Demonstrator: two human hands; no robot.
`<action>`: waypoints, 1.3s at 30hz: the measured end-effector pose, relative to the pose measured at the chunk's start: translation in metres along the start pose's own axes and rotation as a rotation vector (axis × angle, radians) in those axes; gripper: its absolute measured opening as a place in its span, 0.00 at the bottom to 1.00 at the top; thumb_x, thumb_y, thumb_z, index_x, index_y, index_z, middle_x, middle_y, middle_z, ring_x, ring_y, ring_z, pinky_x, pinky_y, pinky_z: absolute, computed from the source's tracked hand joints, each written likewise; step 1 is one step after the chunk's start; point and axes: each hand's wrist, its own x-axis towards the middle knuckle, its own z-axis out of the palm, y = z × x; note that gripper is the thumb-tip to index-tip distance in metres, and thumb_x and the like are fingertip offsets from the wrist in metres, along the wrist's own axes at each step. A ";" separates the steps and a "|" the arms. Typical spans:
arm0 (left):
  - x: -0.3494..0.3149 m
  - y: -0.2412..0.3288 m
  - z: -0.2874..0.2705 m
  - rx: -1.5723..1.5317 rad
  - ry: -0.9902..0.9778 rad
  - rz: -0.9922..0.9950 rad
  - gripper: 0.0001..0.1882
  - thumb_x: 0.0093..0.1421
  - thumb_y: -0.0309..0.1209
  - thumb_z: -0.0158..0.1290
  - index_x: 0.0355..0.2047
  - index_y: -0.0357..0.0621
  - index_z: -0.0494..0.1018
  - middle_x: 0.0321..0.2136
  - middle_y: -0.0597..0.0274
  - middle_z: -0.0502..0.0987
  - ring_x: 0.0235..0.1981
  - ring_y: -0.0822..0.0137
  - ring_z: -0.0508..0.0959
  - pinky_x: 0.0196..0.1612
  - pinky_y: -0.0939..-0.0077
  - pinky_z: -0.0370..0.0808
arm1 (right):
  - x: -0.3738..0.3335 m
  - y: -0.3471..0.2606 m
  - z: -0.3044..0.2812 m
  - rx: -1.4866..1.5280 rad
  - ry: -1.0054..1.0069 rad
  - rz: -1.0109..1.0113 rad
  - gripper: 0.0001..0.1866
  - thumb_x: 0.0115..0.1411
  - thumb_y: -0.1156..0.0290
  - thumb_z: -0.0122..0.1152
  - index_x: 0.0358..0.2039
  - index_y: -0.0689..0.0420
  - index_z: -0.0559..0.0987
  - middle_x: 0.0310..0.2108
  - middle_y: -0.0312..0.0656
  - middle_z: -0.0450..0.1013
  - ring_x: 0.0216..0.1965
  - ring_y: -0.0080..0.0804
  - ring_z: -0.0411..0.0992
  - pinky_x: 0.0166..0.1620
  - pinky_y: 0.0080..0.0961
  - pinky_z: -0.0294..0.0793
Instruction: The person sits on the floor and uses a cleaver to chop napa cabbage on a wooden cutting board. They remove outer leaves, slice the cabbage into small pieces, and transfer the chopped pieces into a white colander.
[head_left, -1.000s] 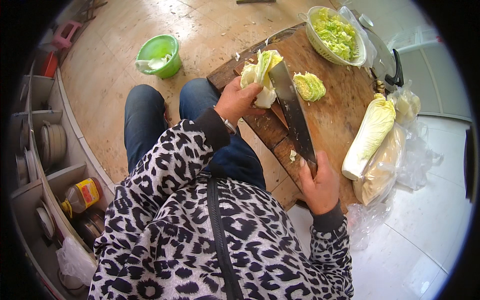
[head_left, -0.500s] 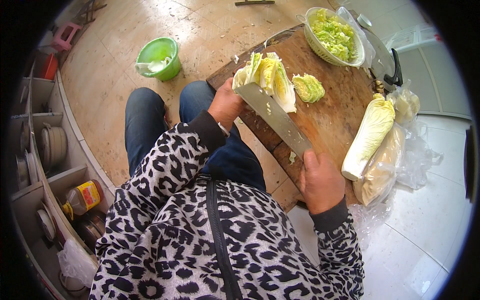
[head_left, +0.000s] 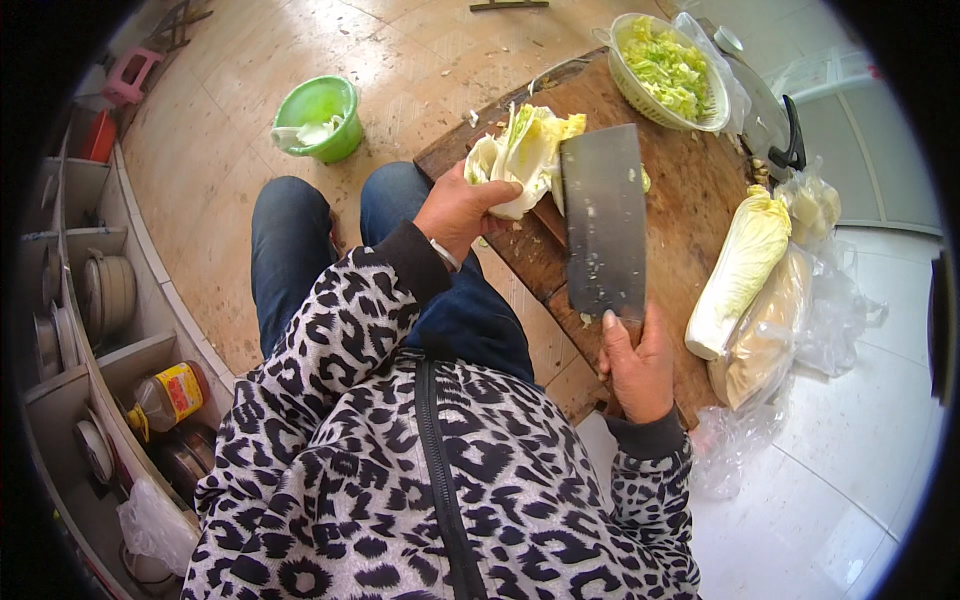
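Observation:
My left hand (head_left: pixel 464 208) is closed around a piece of napa cabbage (head_left: pixel 522 158), thumb across its pale stem side, above the left edge of the wooden board (head_left: pixel 680 240). In my right hand (head_left: pixel 638 368) is the handle of a cleaver (head_left: pixel 606 220). Its broad blade is turned flat toward me, with small cabbage bits stuck to it, and stands just right of the held cabbage. The blade hides most of the cut cabbage pile behind it; only a bit of it shows at the blade's right edge.
At the board's far end sits a pale basket (head_left: pixel 722 112) of shredded cabbage. A whole napa cabbage (head_left: pixel 738 272) lies along the right edge beside plastic bags (head_left: pixel 835 310). A green bucket (head_left: pixel 348 132) with cabbage leaves stands on the floor at left, beyond my knees.
The cleaver has swung from a slant across the cabbage to upright, its flat face showing, away to the right. My left hand has tipped the cabbage and brought its thumb over it.

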 end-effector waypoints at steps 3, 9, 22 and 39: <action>-0.002 0.002 -0.011 -0.025 -0.020 -0.045 0.22 0.61 0.26 0.61 0.55 0.45 0.69 0.45 0.62 0.80 0.42 0.68 0.81 0.39 0.71 0.80 | 0.004 -0.006 -0.015 0.006 0.049 0.061 0.15 0.70 0.67 0.58 0.52 0.58 0.69 0.30 0.32 0.69 0.20 0.17 0.63 0.24 0.15 0.66; -0.003 0.004 -0.021 -0.008 0.006 -0.096 0.21 0.64 0.32 0.61 0.55 0.47 0.70 0.46 0.62 0.79 0.45 0.68 0.80 0.43 0.70 0.80 | -0.007 -0.028 -0.032 -0.508 0.049 -0.132 0.12 0.66 0.66 0.61 0.41 0.62 0.74 0.25 0.46 0.72 0.28 0.39 0.74 0.34 0.35 0.72; -0.023 -0.004 -0.042 0.107 -0.002 -0.032 0.21 0.65 0.31 0.60 0.57 0.44 0.70 0.46 0.61 0.79 0.44 0.66 0.81 0.45 0.67 0.81 | -0.010 -0.048 0.006 -0.773 -0.116 -0.429 0.10 0.62 0.70 0.62 0.42 0.56 0.74 0.30 0.49 0.74 0.31 0.52 0.76 0.33 0.42 0.74; -0.017 -0.005 -0.049 0.684 0.062 0.012 0.22 0.62 0.32 0.63 0.54 0.39 0.72 0.38 0.58 0.82 0.34 0.65 0.81 0.38 0.69 0.79 | 0.004 -0.033 0.021 -0.898 -0.147 -0.409 0.12 0.60 0.69 0.61 0.42 0.57 0.71 0.32 0.52 0.74 0.32 0.57 0.76 0.33 0.48 0.74</action>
